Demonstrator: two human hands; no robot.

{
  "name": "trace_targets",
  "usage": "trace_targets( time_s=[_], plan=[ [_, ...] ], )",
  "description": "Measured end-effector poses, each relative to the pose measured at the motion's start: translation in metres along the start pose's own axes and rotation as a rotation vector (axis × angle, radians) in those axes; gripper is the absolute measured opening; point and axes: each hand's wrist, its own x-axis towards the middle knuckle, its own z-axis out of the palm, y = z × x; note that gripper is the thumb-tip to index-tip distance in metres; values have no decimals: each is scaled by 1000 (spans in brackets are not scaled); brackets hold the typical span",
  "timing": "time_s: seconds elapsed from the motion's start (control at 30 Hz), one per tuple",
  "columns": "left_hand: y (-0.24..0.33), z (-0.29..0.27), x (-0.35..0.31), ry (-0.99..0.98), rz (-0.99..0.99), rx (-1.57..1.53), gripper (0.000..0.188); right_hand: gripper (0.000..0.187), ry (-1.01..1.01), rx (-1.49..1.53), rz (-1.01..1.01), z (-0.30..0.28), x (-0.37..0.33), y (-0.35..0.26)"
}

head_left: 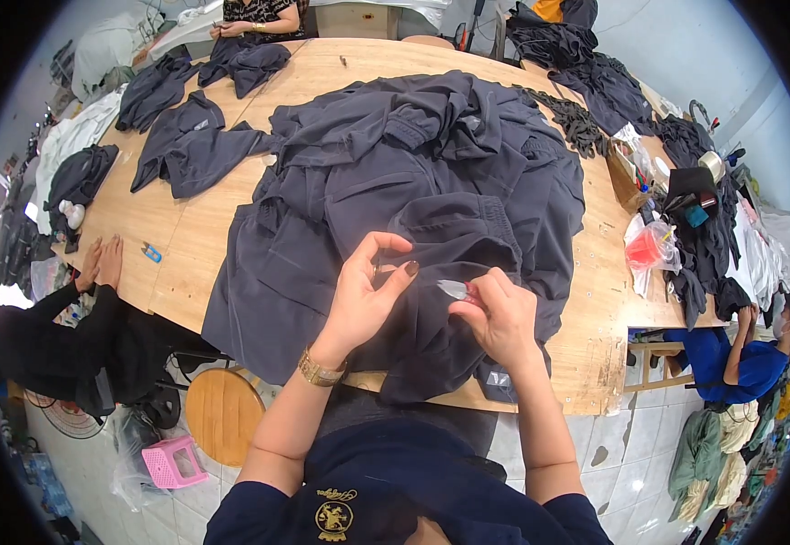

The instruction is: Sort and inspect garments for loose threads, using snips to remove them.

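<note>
A large heap of dark grey garments (368, 200) with elastic waistbands lies on the wooden table in front of me. My right hand (504, 318) is closed around small thread snips (455, 290), their pale pointed blades showing beyond the fingers and a bit of reddish handle between them. Left of the blades, my left hand (366, 291) hovers over the near garment with thumb and fingers apart, holding nothing that I can see. Dark cloth with a gathered waistband (495, 222) lies just beyond both hands.
Blue snips (151, 252) lie left on the table (586, 354), near another person's hands (103, 263). More dark garments (191, 150) lie at the far left. A red container in plastic (651, 247) stands right. A wooden stool (222, 413) is below the table edge.
</note>
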Motion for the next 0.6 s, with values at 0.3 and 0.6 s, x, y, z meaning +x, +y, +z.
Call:
trace_targets(
  time_s=[0.3, 0.6],
  plan=[
    [-2, 0, 1, 15, -7, -1, 22, 41, -28, -251, -59, 2, -3, 4],
    [-4, 3, 2, 22, 55, 36, 17, 40, 88, 103, -21, 1, -1, -1]
  ],
)
